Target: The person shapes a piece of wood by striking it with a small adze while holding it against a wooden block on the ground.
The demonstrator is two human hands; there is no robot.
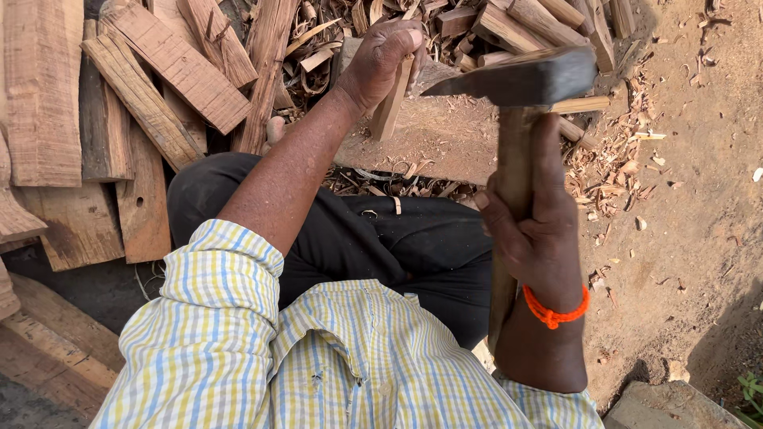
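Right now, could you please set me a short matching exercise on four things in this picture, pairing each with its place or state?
Things:
1. axe
2. wooden stick
3. orange band
4. planks

Places or states:
A. stacked on the ground at the left
B. raised in the right hand
C. held upright on the block by the left hand
D. around the right wrist

Pairs: 1-B, 2-C, 3-D, 4-A
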